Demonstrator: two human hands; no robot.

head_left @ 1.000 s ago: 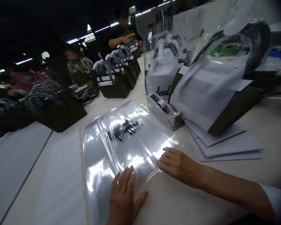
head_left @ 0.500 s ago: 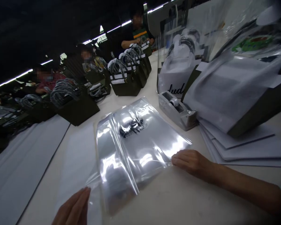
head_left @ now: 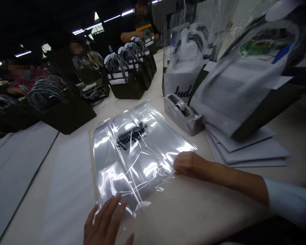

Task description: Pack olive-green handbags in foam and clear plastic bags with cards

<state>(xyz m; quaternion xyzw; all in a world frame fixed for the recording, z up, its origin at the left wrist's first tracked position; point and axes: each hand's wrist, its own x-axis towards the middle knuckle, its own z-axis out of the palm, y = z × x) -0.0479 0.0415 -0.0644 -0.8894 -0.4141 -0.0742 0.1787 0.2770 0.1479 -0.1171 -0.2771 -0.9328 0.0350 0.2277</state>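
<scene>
Clear plastic bags (head_left: 153, 143) lie in a flat layered pile near the middle of the pale worktop (head_left: 193, 207), their glossy film creased and throwing back bright light. Across the worktop, against a dark background, sits or stands a co-worker (head_left: 144, 29) in a dark top with an orange stripe. White paper (head_left: 20, 170) covers the far left, and a narrower white sheet (head_left: 68, 180) lies between it and the pile. On the right, a large dark olive handbag (head_left: 260, 117) tilts, its front under a white wrap (head_left: 219, 98). Behind it, another handbag (head_left: 180, 76) with a white wrap stands upright inside clear plastic. A single olive handbag (head_left: 63, 115) with bundled, wrapped handles sits at upper left; further back, a row of olive handbags (head_left: 126, 87) recedes at an angle. Folded white sheets (head_left: 252, 153) fan out beneath the tilted one. Just beside the pile's right edge is a grey tape dispenser (head_left: 181, 114). Of the hands, the right hand (head_left: 187, 164) is bunched, fingers closed on the film's near right edge; the left hand (head_left: 105, 221) is spread open at the near left edge, whether touching I cannot tell. Overlapping black lettering (head_left: 131, 136) marks the film.
</scene>
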